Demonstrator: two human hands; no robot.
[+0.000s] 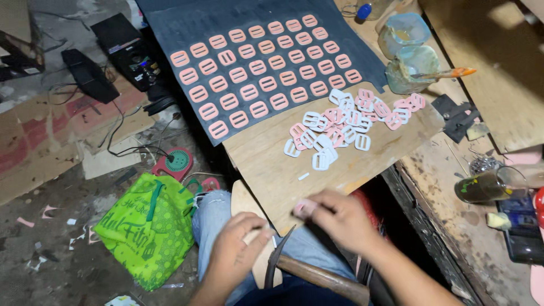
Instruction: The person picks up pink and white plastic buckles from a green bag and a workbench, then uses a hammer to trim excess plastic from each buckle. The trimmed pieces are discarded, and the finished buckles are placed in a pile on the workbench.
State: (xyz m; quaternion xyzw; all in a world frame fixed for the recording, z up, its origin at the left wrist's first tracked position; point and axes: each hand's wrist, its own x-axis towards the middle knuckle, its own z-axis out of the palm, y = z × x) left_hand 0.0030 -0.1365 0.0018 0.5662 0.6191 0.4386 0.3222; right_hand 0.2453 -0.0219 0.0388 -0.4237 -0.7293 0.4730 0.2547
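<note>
While the person sits with denim-clad knees under the board, the left hand [235, 249] curls loosely at 6 o'clock, fingers bent inward; whether it grips anything, cannot tell. The right hand [337, 218], just beside it at 5 o'clock, pinches a small pink buckle piece [305, 207] between thumb and fingertips, at the near edge of the plywood board [272, 164]. A hammer [309, 272], dark metal head and worn wooden handle, lies across the lap between the wrists.

Toward centre, a loose heap of buckle pieces [345, 122], flat, rectangular, slotted, some pink side up, some white, overlapping on the bare wood.

At 12 o'clock, a dark matte sheet [170, 17] carries neat rows of pink buckles [266, 71], each apart from its neighbours.

At 1 o'clock, two cloudy plastic tubs [411, 48], the nearer one with a brush [447, 73] resting across its rim.

At 8 o'clock, on the gritty floor, a crumpled bright green bag [147, 226]. At 10 o'clock, flattened cardboard [45, 130] and tangled black cables.
</note>
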